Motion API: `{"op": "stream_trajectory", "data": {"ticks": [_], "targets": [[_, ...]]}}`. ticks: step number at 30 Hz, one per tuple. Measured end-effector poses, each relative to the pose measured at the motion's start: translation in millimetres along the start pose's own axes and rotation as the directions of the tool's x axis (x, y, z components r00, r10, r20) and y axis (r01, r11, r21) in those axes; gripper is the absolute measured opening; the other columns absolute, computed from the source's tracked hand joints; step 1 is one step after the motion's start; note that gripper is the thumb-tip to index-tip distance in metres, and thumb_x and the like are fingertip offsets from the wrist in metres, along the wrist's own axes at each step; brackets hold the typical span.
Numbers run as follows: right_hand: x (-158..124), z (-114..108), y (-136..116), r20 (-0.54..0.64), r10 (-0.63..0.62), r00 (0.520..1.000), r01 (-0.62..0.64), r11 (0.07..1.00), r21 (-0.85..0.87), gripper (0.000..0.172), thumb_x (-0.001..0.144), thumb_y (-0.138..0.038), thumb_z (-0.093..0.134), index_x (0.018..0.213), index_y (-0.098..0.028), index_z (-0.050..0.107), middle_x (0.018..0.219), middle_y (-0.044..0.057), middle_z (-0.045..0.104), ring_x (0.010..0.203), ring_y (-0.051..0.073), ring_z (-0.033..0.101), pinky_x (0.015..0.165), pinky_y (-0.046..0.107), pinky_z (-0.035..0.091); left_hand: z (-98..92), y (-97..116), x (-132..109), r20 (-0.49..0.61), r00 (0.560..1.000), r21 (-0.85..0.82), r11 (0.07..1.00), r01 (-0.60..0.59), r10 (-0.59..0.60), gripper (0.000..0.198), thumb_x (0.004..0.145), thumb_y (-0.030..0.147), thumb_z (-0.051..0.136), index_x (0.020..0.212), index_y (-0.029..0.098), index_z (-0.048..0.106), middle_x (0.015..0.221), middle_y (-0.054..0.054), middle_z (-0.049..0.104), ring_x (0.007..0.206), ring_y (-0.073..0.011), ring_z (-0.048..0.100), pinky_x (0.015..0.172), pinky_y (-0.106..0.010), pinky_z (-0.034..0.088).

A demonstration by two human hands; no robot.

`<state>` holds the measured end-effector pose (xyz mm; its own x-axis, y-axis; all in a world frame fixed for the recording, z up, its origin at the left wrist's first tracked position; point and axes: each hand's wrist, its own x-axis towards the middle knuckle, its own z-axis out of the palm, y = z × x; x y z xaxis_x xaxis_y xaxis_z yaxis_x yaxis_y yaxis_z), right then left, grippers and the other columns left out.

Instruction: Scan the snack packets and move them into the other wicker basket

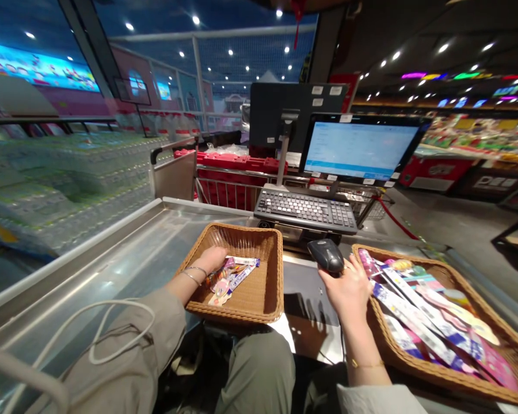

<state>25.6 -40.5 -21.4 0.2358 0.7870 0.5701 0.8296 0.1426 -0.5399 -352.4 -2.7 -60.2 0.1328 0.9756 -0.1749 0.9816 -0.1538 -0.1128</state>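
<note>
My left hand [214, 260] is closed inside the left wicker basket [274, 267], near its left wall. Small colourful wrapped packets [237, 279] lie on the basket floor beside and below the fingers. Whatever the fingers hold, if anything, is hidden. A black handheld barcode scanner [326, 256] is gripped in my right hand [347, 287], between the two baskets and above the grey counter panel. The second wicker basket [440, 264], just right of that hand, holds several long white-and-purple packets [414, 316] and other colourful packages.
Behind the baskets stand a black keyboard [306, 207] and a lit monitor [358, 146]. A metal counter [155, 247] with a raised edge runs along the left. A pale cable [125, 303] loops over my left sleeve. Shopping carts [228, 187] and stacked bottles [69, 178] are beyond.
</note>
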Motion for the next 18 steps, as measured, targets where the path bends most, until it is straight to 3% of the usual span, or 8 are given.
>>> {"op": "stream_trajectory", "data": {"ticks": [3,7,12,18], "targets": [[-2,4,6,0.016,-0.013,1.0,0.013,1.0,-0.009,0.042,0.072,-0.046,0.056,0.097,-0.017,0.071,0.113,0.015,0.07,0.127,0.033,0.049,0.103,0.051,0.036,12.6,-2,3,0.119,0.993,0.0,1.0,0.028,-0.028,0.025,0.079,0.015,0.062,0.103,0.017,0.07,0.101,-0.017,0.074,0.093,-0.027,0.071,0.082,-0.034,0.053],[-4,11,12,0.024,-0.015,1.0,0.015,1.0,-0.015,0.041,0.072,-0.047,0.056,0.095,-0.016,0.071,0.111,0.015,0.07,0.127,0.033,0.049,0.104,0.05,0.036,22.0,-4,7,0.206,0.978,-0.01,1.0,0.023,-0.021,0.03,0.077,0.02,0.066,0.106,0.019,0.068,0.103,-0.016,0.074,0.091,-0.0253,0.071,0.079,-0.03,0.053],[-7,15,15,0.057,0.003,0.998,-0.002,1.0,-0.014,0.04,0.072,-0.046,0.057,0.096,-0.017,0.071,0.112,0.014,0.07,0.129,0.032,0.049,0.106,0.049,0.037,24.3,-6,17,0.256,0.967,-0.015,1.0,0.004,0.0,0.038,0.072,0.022,0.07,0.109,0.019,0.066,0.104,-0.014,0.073,0.094,-0.0257,0.071,0.08,-0.029,0.053],[-8,17,21,0.086,0.03,0.996,-0.029,0.999,-0.018,0.045,0.071,-0.048,0.056,0.099,-0.017,0.071,0.115,0.014,0.069,0.129,0.032,0.049,0.106,0.05,0.037,33.1,-9,22,0.235,0.972,-0.022,1.0,0.014,-0.009,0.04,0.076,0.034,0.066,0.113,0.019,0.064,0.11,-0.015,0.072,0.098,-0.0275,0.07,0.083,-0.032,0.053]]}}
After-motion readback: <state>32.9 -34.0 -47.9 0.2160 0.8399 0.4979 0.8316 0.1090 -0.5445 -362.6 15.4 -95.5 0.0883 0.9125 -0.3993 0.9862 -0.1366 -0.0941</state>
